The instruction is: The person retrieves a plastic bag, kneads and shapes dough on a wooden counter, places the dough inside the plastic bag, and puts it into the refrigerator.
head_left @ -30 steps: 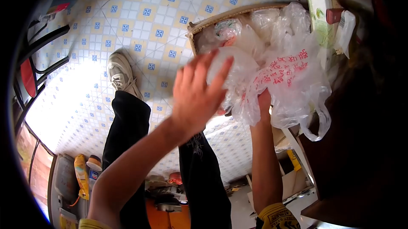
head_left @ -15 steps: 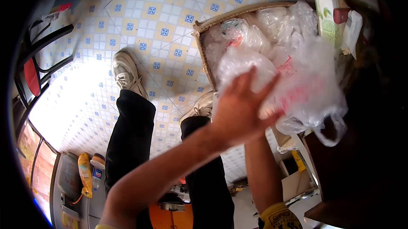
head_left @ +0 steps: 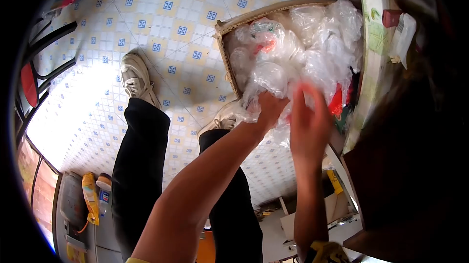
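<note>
A cardboard box (head_left: 222,50) on the floor holds a heap of crumpled clear plastic bags (head_left: 312,63), some with red or green print. My left hand (head_left: 273,108) is down among the bags at the near side of the box, its fingers mostly hidden. Bag film lies against its wrist. Just to its right, my right hand (head_left: 309,124) is over the bags, blurred by motion. Its fingers look apart, with nothing visible between them. A bright red bag (head_left: 337,101) shows at the box's right side.
A pale green patterned panel (head_left: 373,33) stands along the box's right side. My shoe (head_left: 134,77) is on the tiled floor (head_left: 181,14). Black-framed chairs (head_left: 53,38) are at the left. A bottle (head_left: 104,199) and yellow packet (head_left: 90,194) are at lower left.
The bulky white bag with red print no longer stands raised at the right. My spread left hand has gone down into the bags, and my right hand, formerly hidden, now shows.
</note>
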Tool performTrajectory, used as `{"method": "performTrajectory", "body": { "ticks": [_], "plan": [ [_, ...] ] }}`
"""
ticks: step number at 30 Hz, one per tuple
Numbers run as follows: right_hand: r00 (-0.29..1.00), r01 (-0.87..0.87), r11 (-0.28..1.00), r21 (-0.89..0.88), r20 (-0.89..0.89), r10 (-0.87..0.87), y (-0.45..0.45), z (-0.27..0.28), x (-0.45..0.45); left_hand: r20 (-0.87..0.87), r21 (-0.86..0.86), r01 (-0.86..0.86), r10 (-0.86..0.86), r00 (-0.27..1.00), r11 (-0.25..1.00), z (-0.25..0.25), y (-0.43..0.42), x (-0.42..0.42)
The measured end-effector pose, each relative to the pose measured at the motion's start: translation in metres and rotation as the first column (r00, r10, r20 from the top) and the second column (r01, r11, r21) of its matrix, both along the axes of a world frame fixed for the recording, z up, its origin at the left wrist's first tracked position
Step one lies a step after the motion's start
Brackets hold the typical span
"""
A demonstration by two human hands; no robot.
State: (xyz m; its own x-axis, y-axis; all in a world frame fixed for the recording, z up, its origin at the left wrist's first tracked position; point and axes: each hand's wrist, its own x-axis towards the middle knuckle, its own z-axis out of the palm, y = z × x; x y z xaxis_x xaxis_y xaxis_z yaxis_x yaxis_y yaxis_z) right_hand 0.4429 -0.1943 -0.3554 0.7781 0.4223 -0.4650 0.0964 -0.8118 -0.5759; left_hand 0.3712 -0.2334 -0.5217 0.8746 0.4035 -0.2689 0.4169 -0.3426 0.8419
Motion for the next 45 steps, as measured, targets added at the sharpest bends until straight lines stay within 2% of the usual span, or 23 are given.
{"method": "performTrajectory", "body": {
  "ticks": [3, 4, 6, 10, 12, 14, 15, 18, 19, 22, 24, 25, 27, 30, 32, 34, 35, 36, 37, 38, 39, 42, 45],
  "plan": [
    [0.71, -0.371, 0.923, -0.101, 0.61, 0.352, 0.038, -0.091, 0.04, -0.144, -0.479, -0.088, 0.02, 0.989, 0.874, -0.012, -0.004, 0.0],
    [0.704, -0.37, 0.896, -0.245, 0.555, 0.443, 0.038, -0.104, 0.047, -0.056, -0.202, -0.04, 0.03, 0.998, 0.978, 0.002, 0.01, -0.002],
    [0.916, -0.223, 0.974, -0.039, 0.333, 0.223, 0.043, -0.09, 0.067, 0.038, 0.102, -0.017, 0.013, 0.999, 0.995, 0.012, 0.019, -0.001],
    [0.906, -0.219, 0.976, 0.022, 0.376, 0.194, 0.019, -0.052, 0.05, -0.01, -0.357, -0.18, 0.189, 0.982, 0.917, 0.042, 0.051, 0.01],
    [0.931, -0.111, 0.991, 0.075, 0.356, 0.077, 0.026, -0.025, 0.043, -0.119, -0.599, 0.048, -0.148, 0.982, 0.8, 0.069, 0.084, 0.012],
    [0.959, 0.0, 0.991, 0.131, 0.282, -0.038, 0.033, 0.0, 0.045, 0.0, -0.096, 0.035, -0.035, 0.999, 0.995, 0.034, 0.04, 0.005],
    [0.952, 0.049, 0.985, 0.165, 0.292, -0.096, 0.04, 0.014, 0.042, 0.2, -0.259, -0.088, 0.143, 0.969, 0.962, 0.023, 0.03, 0.004],
    [0.94, 0.221, 0.917, 0.332, 0.18, -0.292, 0.058, 0.043, 0.041, -0.027, -0.808, 0.188, -0.353, 0.935, 0.559, 0.034, 0.076, 0.009],
    [0.939, 0.217, 0.916, 0.337, 0.184, -0.29, 0.056, 0.049, 0.042, -0.019, -0.447, 0.123, -0.147, 0.989, 0.886, 0.022, 0.044, 0.004],
    [0.928, 0.285, 0.951, 0.12, 0.213, -0.305, 0.045, 0.065, 0.049, 0.146, -0.409, -0.073, 0.144, 0.979, 0.91, -0.006, 0.012, 0.013],
    [0.878, 0.412, 0.902, 0.127, 0.209, -0.43, 0.025, 0.061, 0.049, 0.052, -0.939, -0.11, 0.453, 0.89, 0.325, 0.003, 0.022, 0.014],
    [0.878, 0.41, 0.904, 0.124, 0.214, -0.427, 0.011, 0.057, 0.051, -0.079, -0.996, -0.046, 0.545, 0.835, -0.074, 0.009, 0.027, 0.014],
    [0.89, 0.393, 0.915, 0.093, 0.211, -0.404, -0.02, 0.044, 0.054, 0.067, -0.994, 0.012, 0.526, 0.848, 0.106, 0.022, 0.039, 0.012],
    [0.871, 0.436, 0.888, 0.146, 0.178, -0.457, -0.042, 0.026, 0.05, 0.39, -0.557, 0.089, 0.165, 0.906, 0.826, 0.045, 0.069, -0.004],
    [0.859, 0.467, 0.879, 0.097, 0.185, -0.477, -0.045, 0.026, 0.039, 0.442, -0.294, 0.156, -0.011, 0.897, 0.943, 0.036, 0.052, -0.005],
    [0.837, 0.321, 0.946, -0.044, 0.48, -0.261, -0.053, 0.017, 0.017, 0.401, -0.742, 0.013, 0.428, 0.81, 0.67, 0.0, -0.003, -0.003],
    [0.747, -0.128, 0.991, -0.036, 0.654, 0.12, -0.083, -0.02, 0.008, 0.184, -0.981, 0.192, 0.498, 0.847, 0.036, 0.014, 0.013, -0.01],
    [0.81, -0.082, 0.996, -0.04, 0.579, 0.09, -0.094, -0.037, -0.002, -0.2, -0.768, 0.121, 0.415, 0.888, -0.628, 0.028, 0.028, -0.018],
    [0.837, -0.089, 0.984, -0.155, 0.525, 0.158, -0.108, -0.056, -0.008, -0.385, -0.844, -0.132, 0.415, 0.824, -0.52, 0.018, 0.004, -0.01],
    [0.912, 0.07, 0.993, -0.096, 0.41, -0.025, -0.093, -0.063, -0.017, 0.007, -0.938, -0.063, 0.2, 0.98, 0.342, 0.025, 0.02, -0.015],
    [0.925, 0.064, 0.996, -0.066, 0.378, -0.034, -0.093, -0.082, -0.02, 0.048, -0.316, 0.14, -0.132, 0.99, 0.938, 0.032, 0.037, -0.021],
    [0.938, -0.035, 0.999, 0.019, 0.345, 0.026, -0.104, -0.127, -0.024, 0.118, 0.23, 0.293, -0.326, 0.938, 0.928, 0.062, 0.079, -0.034],
    [0.944, -0.091, 0.995, 0.033, 0.322, 0.076, -0.11, -0.142, -0.02, 0.344, 0.244, 0.166, -0.246, 0.906, 0.955, 0.087, 0.096, -0.042]
  ]
}}
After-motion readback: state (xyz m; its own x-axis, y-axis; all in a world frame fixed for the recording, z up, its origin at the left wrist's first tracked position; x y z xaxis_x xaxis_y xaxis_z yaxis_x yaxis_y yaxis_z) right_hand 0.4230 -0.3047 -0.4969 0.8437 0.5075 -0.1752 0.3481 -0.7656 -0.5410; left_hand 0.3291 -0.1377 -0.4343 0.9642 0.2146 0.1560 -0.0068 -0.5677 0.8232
